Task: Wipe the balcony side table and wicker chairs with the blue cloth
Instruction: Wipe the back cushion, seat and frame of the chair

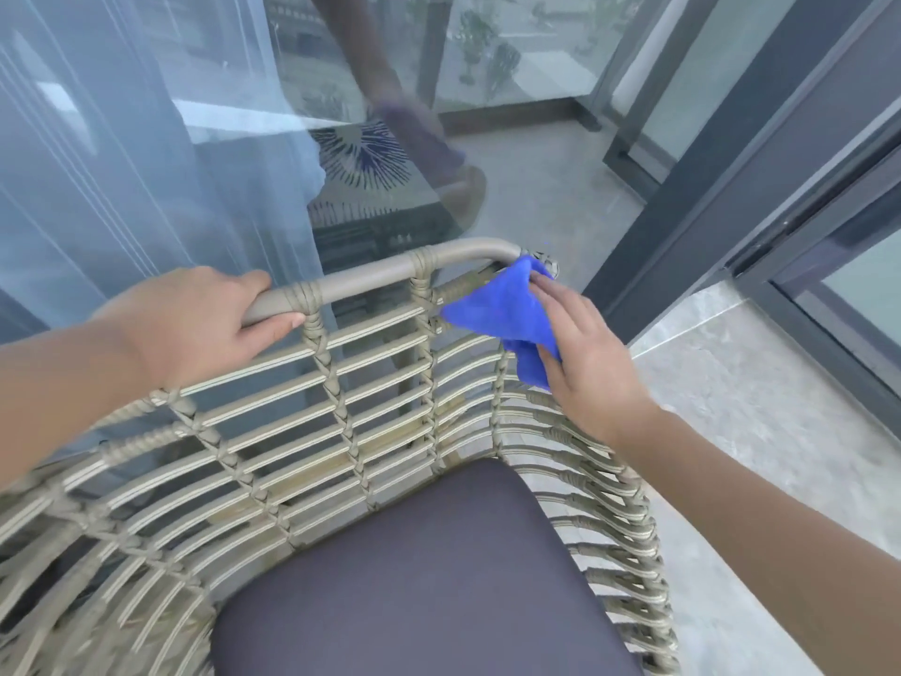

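Our left hand [195, 324] curls around the wicker chair [341, 431]'s top rail; our right hand [585, 353], fingers straight and together, presses the blue cloth [502, 309] against its far right corner, glass door [146, 163] beyond.

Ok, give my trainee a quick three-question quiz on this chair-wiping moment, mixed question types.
1. True or false: the left hand grips the top rail of the wicker chair.
2. Where is the blue cloth? A) on the seat cushion B) against the chair's right upper corner, under the right hand C) on the floor
3. Fill in: the seat cushion is dark ____.

Key: 1 true; 2 B; 3 purple-grey
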The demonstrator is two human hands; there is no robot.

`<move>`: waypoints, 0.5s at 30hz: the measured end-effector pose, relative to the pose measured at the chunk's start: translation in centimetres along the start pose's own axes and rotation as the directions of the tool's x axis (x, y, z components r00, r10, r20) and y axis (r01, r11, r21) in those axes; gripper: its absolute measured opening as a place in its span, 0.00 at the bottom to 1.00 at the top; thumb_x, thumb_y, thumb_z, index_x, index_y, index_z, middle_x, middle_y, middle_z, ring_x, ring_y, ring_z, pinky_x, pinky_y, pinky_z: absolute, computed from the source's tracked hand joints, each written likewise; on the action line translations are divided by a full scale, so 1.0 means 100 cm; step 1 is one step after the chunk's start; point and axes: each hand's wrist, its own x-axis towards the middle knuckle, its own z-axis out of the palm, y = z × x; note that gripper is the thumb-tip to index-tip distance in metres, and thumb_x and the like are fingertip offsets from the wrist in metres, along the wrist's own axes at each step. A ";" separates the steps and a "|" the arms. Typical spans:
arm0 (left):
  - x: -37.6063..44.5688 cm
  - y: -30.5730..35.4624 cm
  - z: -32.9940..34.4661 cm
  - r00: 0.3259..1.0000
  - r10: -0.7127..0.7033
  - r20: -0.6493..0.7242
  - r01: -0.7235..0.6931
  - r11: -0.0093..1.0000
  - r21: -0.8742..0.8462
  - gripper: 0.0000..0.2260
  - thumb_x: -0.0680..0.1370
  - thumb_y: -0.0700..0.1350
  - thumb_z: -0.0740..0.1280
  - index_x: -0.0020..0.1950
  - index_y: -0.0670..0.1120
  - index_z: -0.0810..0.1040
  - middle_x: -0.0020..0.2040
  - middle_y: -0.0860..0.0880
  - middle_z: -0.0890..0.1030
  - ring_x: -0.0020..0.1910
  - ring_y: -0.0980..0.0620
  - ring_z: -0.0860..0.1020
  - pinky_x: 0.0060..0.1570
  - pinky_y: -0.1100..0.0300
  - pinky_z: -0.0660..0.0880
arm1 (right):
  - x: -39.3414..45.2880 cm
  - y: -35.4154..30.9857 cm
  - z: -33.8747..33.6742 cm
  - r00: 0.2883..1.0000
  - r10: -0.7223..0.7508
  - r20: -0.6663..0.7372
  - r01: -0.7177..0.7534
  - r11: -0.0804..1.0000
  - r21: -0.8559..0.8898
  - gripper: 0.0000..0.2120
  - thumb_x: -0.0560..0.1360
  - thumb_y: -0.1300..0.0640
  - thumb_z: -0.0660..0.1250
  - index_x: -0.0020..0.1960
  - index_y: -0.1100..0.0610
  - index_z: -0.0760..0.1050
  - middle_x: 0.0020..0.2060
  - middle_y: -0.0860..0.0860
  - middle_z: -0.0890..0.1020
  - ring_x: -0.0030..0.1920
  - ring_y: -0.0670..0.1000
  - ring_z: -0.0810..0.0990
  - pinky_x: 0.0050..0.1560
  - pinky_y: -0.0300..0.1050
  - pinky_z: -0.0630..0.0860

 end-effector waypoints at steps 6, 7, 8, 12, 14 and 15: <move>-0.004 0.009 -0.002 0.999 -0.030 0.019 0.029 0.999 0.026 0.26 0.77 0.72 0.43 0.42 0.53 0.67 0.29 0.52 0.75 0.29 0.53 0.75 0.29 0.55 0.71 | -0.014 0.028 0.040 0.962 -0.059 0.267 0.119 0.970 -0.213 0.37 0.73 0.68 0.73 0.79 0.55 0.66 0.76 0.54 0.72 0.77 0.59 0.69 0.72 0.59 0.73; -0.003 0.011 -0.004 0.998 -0.042 0.043 0.041 0.999 0.026 0.25 0.76 0.72 0.44 0.42 0.53 0.67 0.30 0.51 0.76 0.29 0.53 0.75 0.31 0.55 0.72 | -0.014 0.025 0.043 0.968 -0.042 0.248 0.090 0.979 -0.184 0.35 0.74 0.68 0.72 0.79 0.56 0.67 0.75 0.54 0.72 0.77 0.59 0.68 0.74 0.59 0.70; -0.003 0.013 -0.006 0.996 -0.051 0.067 0.049 0.998 0.027 0.24 0.77 0.71 0.46 0.43 0.53 0.67 0.31 0.51 0.76 0.30 0.53 0.76 0.32 0.54 0.74 | -0.013 0.021 0.045 0.974 -0.014 0.224 0.049 0.987 -0.152 0.33 0.75 0.67 0.71 0.78 0.57 0.68 0.75 0.54 0.73 0.77 0.58 0.68 0.75 0.58 0.68; -0.001 0.014 -0.011 0.997 -0.031 0.077 0.029 0.999 0.030 0.22 0.80 0.69 0.49 0.44 0.53 0.67 0.32 0.51 0.76 0.31 0.52 0.76 0.32 0.54 0.75 | -0.011 -0.001 0.041 0.981 0.130 0.145 -0.128 0.992 -0.020 0.25 0.79 0.57 0.60 0.76 0.56 0.71 0.70 0.51 0.76 0.72 0.53 0.70 0.73 0.47 0.67; -0.002 0.012 -0.010 0.997 -0.021 0.075 0.019 1.000 0.018 0.21 0.80 0.68 0.50 0.44 0.52 0.67 0.33 0.51 0.76 0.31 0.53 0.75 0.33 0.54 0.75 | -0.014 -0.010 0.035 0.976 0.161 0.148 -0.168 0.985 0.034 0.28 0.77 0.50 0.53 0.75 0.55 0.71 0.69 0.49 0.77 0.69 0.53 0.71 0.69 0.42 0.66; -0.002 0.011 -0.010 0.997 -0.018 0.072 0.017 1.000 0.012 0.21 0.81 0.68 0.50 0.43 0.52 0.67 0.33 0.51 0.76 0.31 0.53 0.75 0.33 0.54 0.76 | -0.015 -0.012 0.032 0.977 0.162 0.137 -0.169 0.985 0.042 0.29 0.77 0.50 0.51 0.75 0.54 0.71 0.68 0.48 0.77 0.68 0.53 0.72 0.68 0.44 0.68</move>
